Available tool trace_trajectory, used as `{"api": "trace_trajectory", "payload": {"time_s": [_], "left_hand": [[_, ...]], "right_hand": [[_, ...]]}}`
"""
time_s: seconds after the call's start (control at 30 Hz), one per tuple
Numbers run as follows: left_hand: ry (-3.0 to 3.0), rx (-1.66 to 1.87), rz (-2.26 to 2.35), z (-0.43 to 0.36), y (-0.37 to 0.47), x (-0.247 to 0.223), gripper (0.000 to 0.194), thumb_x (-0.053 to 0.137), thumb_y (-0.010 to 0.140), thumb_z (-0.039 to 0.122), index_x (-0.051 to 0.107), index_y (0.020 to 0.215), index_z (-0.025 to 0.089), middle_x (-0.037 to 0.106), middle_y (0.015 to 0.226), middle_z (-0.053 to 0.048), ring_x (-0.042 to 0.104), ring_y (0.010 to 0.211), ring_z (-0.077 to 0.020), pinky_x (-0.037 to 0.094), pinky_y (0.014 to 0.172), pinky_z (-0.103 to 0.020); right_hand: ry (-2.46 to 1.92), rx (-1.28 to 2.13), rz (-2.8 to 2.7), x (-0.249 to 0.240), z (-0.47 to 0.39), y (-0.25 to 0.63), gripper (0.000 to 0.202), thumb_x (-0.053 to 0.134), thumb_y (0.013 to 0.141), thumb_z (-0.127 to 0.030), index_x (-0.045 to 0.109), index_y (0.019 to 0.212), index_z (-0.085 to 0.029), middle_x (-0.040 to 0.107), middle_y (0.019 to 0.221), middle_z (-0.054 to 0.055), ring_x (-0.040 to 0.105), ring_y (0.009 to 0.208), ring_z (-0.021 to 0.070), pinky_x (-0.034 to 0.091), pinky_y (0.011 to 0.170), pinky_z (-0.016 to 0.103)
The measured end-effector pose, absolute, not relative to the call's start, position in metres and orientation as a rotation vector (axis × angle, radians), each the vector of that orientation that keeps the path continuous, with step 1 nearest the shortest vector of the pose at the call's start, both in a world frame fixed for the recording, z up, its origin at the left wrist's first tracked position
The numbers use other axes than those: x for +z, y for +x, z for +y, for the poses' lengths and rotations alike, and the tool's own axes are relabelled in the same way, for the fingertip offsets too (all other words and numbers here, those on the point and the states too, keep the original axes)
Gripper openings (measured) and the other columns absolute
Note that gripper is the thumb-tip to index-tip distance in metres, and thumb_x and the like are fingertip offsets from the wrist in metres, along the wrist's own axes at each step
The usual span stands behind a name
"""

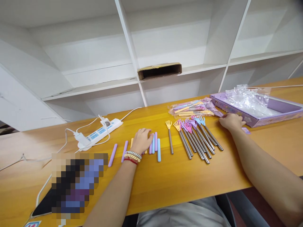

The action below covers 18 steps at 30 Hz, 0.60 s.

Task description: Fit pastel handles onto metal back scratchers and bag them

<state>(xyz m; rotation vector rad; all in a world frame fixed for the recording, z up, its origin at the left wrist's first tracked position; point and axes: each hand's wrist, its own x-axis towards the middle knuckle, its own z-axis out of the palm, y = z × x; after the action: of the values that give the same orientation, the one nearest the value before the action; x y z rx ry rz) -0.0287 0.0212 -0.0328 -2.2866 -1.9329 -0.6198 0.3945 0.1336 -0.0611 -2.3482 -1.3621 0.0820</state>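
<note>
My left hand (142, 142) lies palm down over several coloured plastic handles, fingers stretched forward and apart; some handles are partly hidden under it. To its left are two purple handles (113, 155); a blue handle (159, 150) lies on its right. Between my hands, several back scratchers (189, 135) with metal rods and yellow, pink, purple and blue claw heads lie side by side. One yellow-headed back scratcher (169, 137) is set apart. My right hand (232, 121) rests on the table by the near left corner of a purple box, its fingers loosely bent and holding nothing visible.
Bagged back scratchers (191, 108) lie behind the row. Clear plastic bags (248, 99) fill part of the open purple box (251, 119). A power strip (101, 134) with white cables and a pixelated dark device (44, 201) are on the left. A cardboard box (159, 66) sits on the shelf.
</note>
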Motion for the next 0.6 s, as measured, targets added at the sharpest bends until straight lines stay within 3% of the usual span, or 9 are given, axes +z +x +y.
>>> {"api": "trace_trajectory", "payload": {"time_s": [0.2, 0.43, 0.6], "left_hand": [[-2.357, -0.442, -1.912, 0.0203, -0.024, -0.037, 0.032, 0.038, 0.09, 0.04, 0.064, 0.095, 0.02, 0.062, 0.096, -0.006, 0.053, 0.097, -0.0213, 0.04, 0.088, -0.036], [-2.38, -0.402, -1.98, 0.0212, -0.0227, -0.0364, 0.034, 0.037, 0.09, 0.04, 0.063, 0.104, 0.021, 0.062, 0.103, -0.007, 0.051, 0.103, -0.0228, 0.036, 0.09, -0.039], [-2.388, -0.426, -2.02, 0.0216, -0.0211, -0.0371, 0.036, 0.034, 0.092, 0.04, 0.062, 0.104, 0.022, 0.062, 0.106, -0.007, 0.051, 0.106, -0.0228, 0.035, 0.093, -0.04]], "right_hand": [[-2.407, 0.028, -1.373, -0.0635, 0.1348, 0.396, 0.04, 0.054, 0.072, -0.037, 0.067, 0.102, -0.015, 0.056, 0.112, 0.02, 0.046, 0.106, 0.0333, 0.034, 0.084, 0.042], [-2.382, 0.049, -1.368, -0.0623, 0.136, 0.3973, 0.037, 0.058, 0.067, -0.034, 0.071, 0.096, -0.013, 0.059, 0.106, 0.021, 0.052, 0.101, 0.0316, 0.041, 0.078, 0.037], [-2.301, 0.184, -1.344, -0.059, 0.1361, 0.3968, 0.03, 0.06, 0.061, -0.025, 0.071, 0.089, -0.019, 0.064, 0.085, 0.013, 0.056, 0.088, 0.0271, 0.041, 0.073, 0.036]]}}
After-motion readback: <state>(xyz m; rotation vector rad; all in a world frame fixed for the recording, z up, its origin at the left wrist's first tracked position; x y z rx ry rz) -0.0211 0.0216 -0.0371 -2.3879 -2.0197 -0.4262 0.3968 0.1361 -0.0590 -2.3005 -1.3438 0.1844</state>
